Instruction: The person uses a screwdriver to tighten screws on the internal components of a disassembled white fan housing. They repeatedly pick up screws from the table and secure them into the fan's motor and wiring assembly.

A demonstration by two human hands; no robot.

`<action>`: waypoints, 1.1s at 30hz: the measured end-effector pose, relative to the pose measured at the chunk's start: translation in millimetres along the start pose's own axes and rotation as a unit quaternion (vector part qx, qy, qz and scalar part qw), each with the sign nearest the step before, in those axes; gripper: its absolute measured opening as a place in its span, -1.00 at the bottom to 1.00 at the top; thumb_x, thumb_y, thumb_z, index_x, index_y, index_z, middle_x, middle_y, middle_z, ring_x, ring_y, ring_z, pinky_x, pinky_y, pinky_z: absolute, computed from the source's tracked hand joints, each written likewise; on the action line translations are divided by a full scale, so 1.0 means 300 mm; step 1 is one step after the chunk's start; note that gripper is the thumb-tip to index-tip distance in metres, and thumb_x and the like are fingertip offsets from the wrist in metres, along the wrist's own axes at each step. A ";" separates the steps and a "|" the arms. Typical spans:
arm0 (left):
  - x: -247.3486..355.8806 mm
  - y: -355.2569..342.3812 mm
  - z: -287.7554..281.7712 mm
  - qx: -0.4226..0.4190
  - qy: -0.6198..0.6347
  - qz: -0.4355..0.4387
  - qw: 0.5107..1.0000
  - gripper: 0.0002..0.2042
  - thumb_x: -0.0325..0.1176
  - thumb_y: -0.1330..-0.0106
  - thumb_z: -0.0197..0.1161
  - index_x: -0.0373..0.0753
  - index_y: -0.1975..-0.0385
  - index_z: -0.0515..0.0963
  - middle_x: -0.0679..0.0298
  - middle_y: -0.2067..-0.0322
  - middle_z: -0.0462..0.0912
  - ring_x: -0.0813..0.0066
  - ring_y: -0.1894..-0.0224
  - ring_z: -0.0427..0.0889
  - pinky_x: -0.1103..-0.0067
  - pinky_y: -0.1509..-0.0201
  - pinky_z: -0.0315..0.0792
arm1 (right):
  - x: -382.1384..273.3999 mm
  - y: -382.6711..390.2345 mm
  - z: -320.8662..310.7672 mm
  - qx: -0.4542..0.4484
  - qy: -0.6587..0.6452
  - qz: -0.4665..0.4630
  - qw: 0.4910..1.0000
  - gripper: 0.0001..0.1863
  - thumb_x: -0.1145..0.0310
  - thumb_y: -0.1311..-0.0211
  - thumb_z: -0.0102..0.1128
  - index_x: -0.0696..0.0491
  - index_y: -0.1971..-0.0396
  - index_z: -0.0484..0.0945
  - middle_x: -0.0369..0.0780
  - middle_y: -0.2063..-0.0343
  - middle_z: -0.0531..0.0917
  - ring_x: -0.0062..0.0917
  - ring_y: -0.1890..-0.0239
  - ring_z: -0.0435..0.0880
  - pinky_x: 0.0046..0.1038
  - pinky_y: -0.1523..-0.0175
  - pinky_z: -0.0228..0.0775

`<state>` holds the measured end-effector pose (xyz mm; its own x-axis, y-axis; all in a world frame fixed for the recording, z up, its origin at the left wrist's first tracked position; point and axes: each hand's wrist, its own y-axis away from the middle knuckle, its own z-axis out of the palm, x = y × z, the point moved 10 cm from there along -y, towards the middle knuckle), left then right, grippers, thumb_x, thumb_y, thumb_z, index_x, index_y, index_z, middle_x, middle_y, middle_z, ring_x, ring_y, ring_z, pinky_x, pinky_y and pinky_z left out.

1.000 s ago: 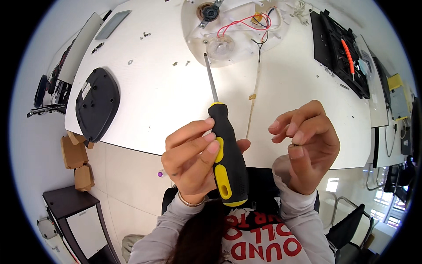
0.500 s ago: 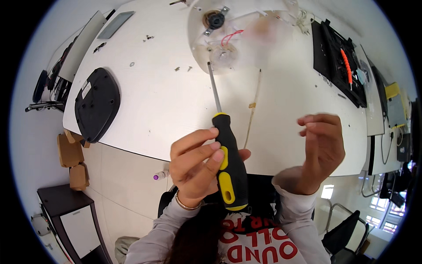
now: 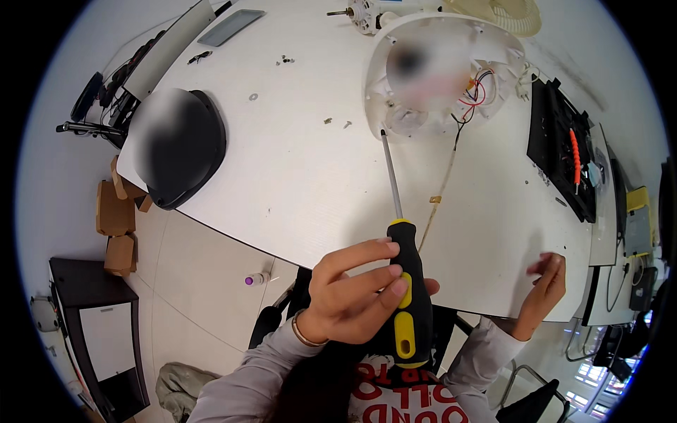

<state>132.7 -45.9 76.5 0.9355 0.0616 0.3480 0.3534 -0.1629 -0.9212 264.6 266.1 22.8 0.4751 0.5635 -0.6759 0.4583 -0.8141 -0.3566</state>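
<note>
Screwdriver [image 3: 417, 321], with a thick black-and-yellow handle and a slim grey metal shaft, slants upward in the head view, well within the left hand's [image 3: 352, 296] grip: fingers curl over the handle from the left, and one digit shows on its far side. A thin gold-coloured band [image 3: 308, 338] circles that wrist. The shaft's dark tip overlaps the lower rim of a white rounded plastic shell [image 3: 371, 92]; whether they touch cannot be told. The right hand [image 3: 547, 283] is apart from the tool, by the right part of the near edge of a white table [image 3: 282, 169], its fingers loosely bent; whether it holds anything small cannot be made out.

Inside the shell, partly blurred, sit a clear round plastic piece [image 3: 405, 120] and thin red and black wires [image 3: 477, 102]. A narrow brownish strip [image 3: 448, 169] runs from the wires toward the handle. Two small metal screws [image 3: 348, 125] lie left of the shell, near its lower rim. Farther left rests a black rounded plastic base [image 3: 208, 151], partly blurred; on the right, a black open tool case [image 3: 553, 144] bears an orange twisted rod [image 3: 575, 158]
</note>
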 end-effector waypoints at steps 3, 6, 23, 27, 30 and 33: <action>0.025 -0.024 0.027 -0.075 -0.042 0.006 0.996 -0.45 -0.41 0.15 0.51 -0.17 0.15 0.35 0.28 0.25 0.30 0.28 0.16 0.52 0.62 0.30 0.61 | -0.140 0.022 -0.005 0.064 0.047 -0.135 0.988 -0.83 0.51 -0.24 -0.04 0.13 0.26 0.54 -0.25 0.46 0.64 -0.63 0.38 0.58 -0.64 0.37 0.31; 0.043 -0.025 0.034 -0.066 -0.021 0.025 0.997 -0.45 -0.39 0.16 0.52 -0.16 0.16 0.34 0.28 0.25 0.31 0.29 0.18 0.53 0.61 0.31 0.62 | -0.218 0.061 0.044 0.002 -0.035 -0.098 0.995 -0.83 0.61 -0.18 -0.04 0.19 0.36 0.58 -0.22 0.43 0.66 -0.58 0.48 0.60 -0.62 0.35 0.37; 0.021 -0.026 0.030 0.013 0.029 0.027 0.999 -0.86 -0.50 0.05 0.30 -0.16 0.50 0.51 0.32 0.29 0.54 0.21 0.18 0.60 0.39 0.18 0.62 | -0.649 0.368 0.180 -0.194 -0.278 -0.368 0.866 -0.55 0.50 0.12 0.37 -0.03 0.13 0.49 0.12 -0.02 0.39 -0.09 0.02 0.53 -0.34 0.04 0.50; 0.004 -0.017 0.030 0.015 0.030 0.021 0.999 -0.87 -0.50 0.04 0.30 -0.15 0.50 0.50 0.32 0.29 0.54 0.22 0.18 0.60 0.40 0.18 0.62 | -0.659 0.365 0.190 -0.190 -0.269 -0.361 0.872 -0.53 0.49 0.12 0.37 -0.02 0.11 0.47 0.14 -0.02 0.39 -0.07 0.04 0.54 -0.34 0.06 0.51; 0.002 -0.018 0.029 0.013 0.022 0.022 0.999 -0.86 -0.50 0.04 0.30 -0.14 0.50 0.50 0.32 0.29 0.54 0.22 0.18 0.60 0.42 0.19 0.62 | -0.659 0.369 0.194 -0.188 -0.257 -0.375 0.870 -0.51 0.49 0.11 0.38 -0.01 0.10 0.44 0.15 -0.01 0.39 -0.06 0.04 0.54 -0.34 0.07 0.51; 0.003 -0.020 0.029 0.019 0.027 0.023 0.999 -0.86 -0.50 0.04 0.30 -0.13 0.50 0.50 0.33 0.29 0.54 0.22 0.17 0.60 0.42 0.18 0.62 | -0.657 0.370 0.195 -0.184 -0.258 -0.376 0.871 -0.50 0.49 0.12 0.38 -0.01 0.09 0.43 0.15 -0.01 0.39 -0.06 0.04 0.54 -0.34 0.07 0.50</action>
<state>131.5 -36.5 80.7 0.9495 0.0017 0.3137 0.3114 -0.1265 -0.9418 177.9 56.5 78.5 -0.4198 0.7025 -0.5746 0.7487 -0.0899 -0.6568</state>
